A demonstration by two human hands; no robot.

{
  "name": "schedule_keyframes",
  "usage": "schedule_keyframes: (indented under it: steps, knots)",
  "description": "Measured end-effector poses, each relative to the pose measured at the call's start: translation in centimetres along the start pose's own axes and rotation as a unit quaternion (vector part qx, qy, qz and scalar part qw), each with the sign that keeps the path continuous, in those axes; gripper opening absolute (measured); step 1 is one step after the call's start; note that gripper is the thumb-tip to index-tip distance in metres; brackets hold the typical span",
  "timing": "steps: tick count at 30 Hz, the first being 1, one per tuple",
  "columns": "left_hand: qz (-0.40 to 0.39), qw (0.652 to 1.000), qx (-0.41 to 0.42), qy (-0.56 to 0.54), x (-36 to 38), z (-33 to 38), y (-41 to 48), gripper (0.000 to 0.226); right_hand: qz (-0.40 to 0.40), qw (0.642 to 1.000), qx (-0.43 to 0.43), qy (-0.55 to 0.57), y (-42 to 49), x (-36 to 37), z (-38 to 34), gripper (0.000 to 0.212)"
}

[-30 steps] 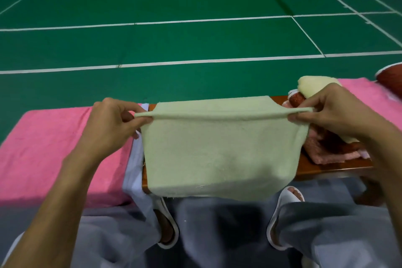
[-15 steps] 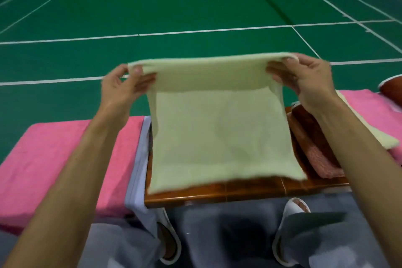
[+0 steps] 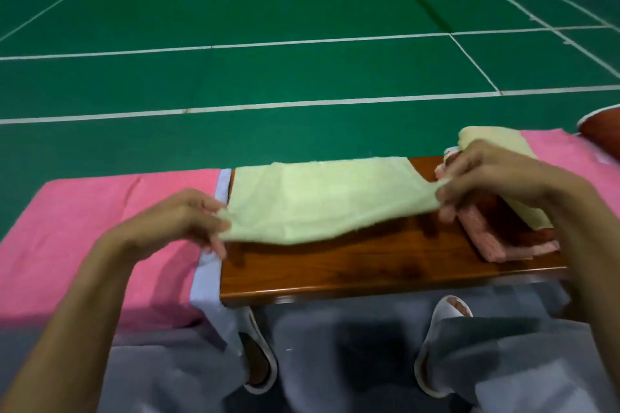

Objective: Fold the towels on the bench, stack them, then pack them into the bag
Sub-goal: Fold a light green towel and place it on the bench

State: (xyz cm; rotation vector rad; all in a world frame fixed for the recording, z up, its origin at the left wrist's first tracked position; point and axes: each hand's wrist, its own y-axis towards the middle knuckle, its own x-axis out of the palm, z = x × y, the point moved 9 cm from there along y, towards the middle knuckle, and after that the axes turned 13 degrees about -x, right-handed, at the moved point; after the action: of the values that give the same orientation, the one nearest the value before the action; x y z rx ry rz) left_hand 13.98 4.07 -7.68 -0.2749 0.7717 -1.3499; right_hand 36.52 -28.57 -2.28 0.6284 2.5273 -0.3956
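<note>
Pale-green towel [image 3: 322, 201] lies along the wooden bench's [image 3: 369, 265] far edge, near corners pinched by left hand [image 3: 174, 221] and right hand [image 3: 486, 178].

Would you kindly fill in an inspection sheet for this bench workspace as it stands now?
Surface: glossy brown wooden bench, bare along its near edge.
Job's things: pale green towel stretched low over the bench; folded reddish towels at right, a pale folded towel on top; no bag seen.
Clutter: pink cloth draped at left; red-brown object at far right, unidentifiable.
Grips: left hand pinches the green towel's left end; right hand pinches its right end.
Cables: nothing seen.
Surroundings: green court floor with white lines; grey trousers, white slippers below.
</note>
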Motion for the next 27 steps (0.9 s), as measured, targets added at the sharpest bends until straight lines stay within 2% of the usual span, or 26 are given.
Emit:
schedule_keyframes:
  steps: [2, 4, 9, 10, 12, 13, 15, 16, 18, 20, 21, 22, 24, 27]
  knots:
    - [-0.055, 0.993, -0.067, 0.076, 2.0, -1.7, 0.1, 0.015, -0.14, 0.985, 0.084, -0.048, -0.8, 3.0, 2.0, 0.015]
    - [-0.085, 0.986, -0.096, 0.109, 2.7, -2.3, 0.2, 0.017, -0.22, 0.961, 0.15, -0.078, -1.4, 4.8, 3.6, 0.013]
    - [-0.19, 0.935, -0.153, 0.255, 5.8, -2.9, 0.0, 0.014, -0.319, 0.909, 0.244, -0.114, -2.7, 7.0, 5.7, 0.025]
    - [-0.205, 0.924, -0.159, 0.281, 6.3, -3.1, 0.0, 0.021, -0.338, 0.899, 0.252, -0.12, -2.9, 7.4, 5.9, 0.027]
    - [-0.219, 0.911, -0.164, 0.308, 6.6, -3.1, -0.2, 0.029, -0.365, 0.882, 0.268, -0.131, -3.4, 7.9, 5.6, 0.028]
    - [-0.214, 0.912, -0.162, 0.309, 6.5, -2.9, -0.2, 0.024, -0.368, 0.879, 0.273, -0.135, -3.6, 7.9, 5.2, 0.029]
    - [-0.171, 0.937, -0.136, 0.273, 6.1, -1.7, 0.0, 0.014, -0.338, 0.891, 0.266, -0.145, -3.3, 7.3, 4.5, 0.032]
    - [-0.112, 0.96, -0.104, 0.236, 5.3, -0.7, 0.6, 0.016, -0.292, 0.912, 0.245, -0.153, -2.5, 6.7, 4.2, 0.033]
    - [0.059, 0.986, -0.018, 0.156, 3.4, 1.3, 2.0, 0.015, -0.131, 0.959, 0.156, -0.199, 0.4, 4.9, 3.4, 0.031]
    - [0.224, 0.963, 0.08, 0.123, 2.6, 3.0, 2.6, 0.012, 0.083, 0.963, 0.055, -0.25, 2.9, 3.8, 2.1, 0.029]
    - [0.272, 0.945, 0.122, 0.138, 3.4, 3.7, 2.8, 0.014, 0.16, 0.95, 0.011, -0.268, 3.6, 4.5, 1.4, 0.029]
    - [0.292, 0.93, 0.151, 0.163, 4.7, 4.1, 3.2, 0.026, 0.188, 0.941, -0.025, -0.28, 4.4, 6.1, 0.9, 0.036]
    - [0.269, 0.921, 0.171, 0.222, 8.1, 3.9, 4.6, 0.053, 0.111, 0.947, -0.07, -0.293, 6.1, 11.2, 1.1, 0.058]
    - [0.244, 0.904, 0.148, 0.319, 11.6, 2.8, 6.7, 0.062, 0.009, 0.925, -0.081, -0.371, 7.5, 16.0, 2.8, 0.066]
